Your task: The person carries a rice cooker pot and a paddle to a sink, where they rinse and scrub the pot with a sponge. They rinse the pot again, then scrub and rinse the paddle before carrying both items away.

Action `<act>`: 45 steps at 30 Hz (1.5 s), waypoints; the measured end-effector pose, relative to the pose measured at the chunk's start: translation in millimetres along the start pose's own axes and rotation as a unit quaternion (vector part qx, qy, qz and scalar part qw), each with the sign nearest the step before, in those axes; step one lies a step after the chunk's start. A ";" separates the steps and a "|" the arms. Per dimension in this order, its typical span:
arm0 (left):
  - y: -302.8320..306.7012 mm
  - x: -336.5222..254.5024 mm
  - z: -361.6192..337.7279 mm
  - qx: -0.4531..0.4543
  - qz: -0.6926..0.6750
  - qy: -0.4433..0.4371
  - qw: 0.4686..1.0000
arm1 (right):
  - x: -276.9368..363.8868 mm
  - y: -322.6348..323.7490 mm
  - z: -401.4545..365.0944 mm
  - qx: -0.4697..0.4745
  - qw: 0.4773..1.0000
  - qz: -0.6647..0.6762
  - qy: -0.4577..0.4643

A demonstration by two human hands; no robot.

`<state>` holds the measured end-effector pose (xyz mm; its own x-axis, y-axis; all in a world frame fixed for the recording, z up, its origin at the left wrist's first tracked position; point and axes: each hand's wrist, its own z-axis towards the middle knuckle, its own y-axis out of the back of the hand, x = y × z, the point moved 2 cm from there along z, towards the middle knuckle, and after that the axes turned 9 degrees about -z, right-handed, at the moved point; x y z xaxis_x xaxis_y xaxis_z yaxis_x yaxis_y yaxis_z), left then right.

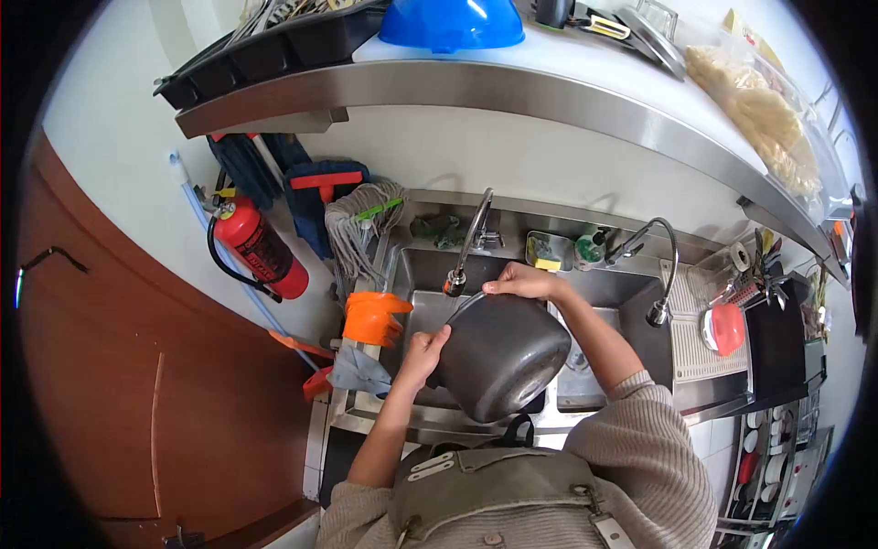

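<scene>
At the far left a brown door [110, 366] closes off the room. Beside it a red extinguisher [261, 247] stands against the white wall, with a mop [361, 229] and an orange glove [373, 316] by the sink's edge, seemingly parked there to drip. The left hand [422, 352] curls against the side of the pot [508, 352]. The right hand [526, 282] clamps its upper rim, likely because a pot this large needs two holds. The pot hangs tilted over the steel sink [421, 274], its mouth turned up toward the faucet [471, 238], so any spill would fall into the basin. Above runs a steel shelf [512, 87] bearing a blue bowl [453, 20]. To the right a second faucet [658, 265] arches over a ribbed drainboard [700, 352].
</scene>
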<state>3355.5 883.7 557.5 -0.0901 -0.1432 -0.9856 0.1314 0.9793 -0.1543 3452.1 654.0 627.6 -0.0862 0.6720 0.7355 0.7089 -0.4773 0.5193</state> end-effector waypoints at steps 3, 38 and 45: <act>6.9 0.3 9.1 0.048 0.054 0.010 0.997 | -2.9 -8.3 -3.2 -0.037 0.993 0.111 0.029; 17.4 36.0 -2.5 -0.098 -0.185 0.121 0.970 | -142.2 -118.9 -14.9 -0.219 0.861 0.458 -0.029; -13.2 -54.3 22.7 -0.038 -0.168 0.091 0.981 | -106.1 -47.9 -48.8 -0.214 0.743 0.629 0.084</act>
<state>3381.1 875.3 611.5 -0.2904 -0.4388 -0.8504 -0.0100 0.8900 -0.4559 3393.1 578.0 546.0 0.3449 -0.5202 0.7813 0.0191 -0.8283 -0.5600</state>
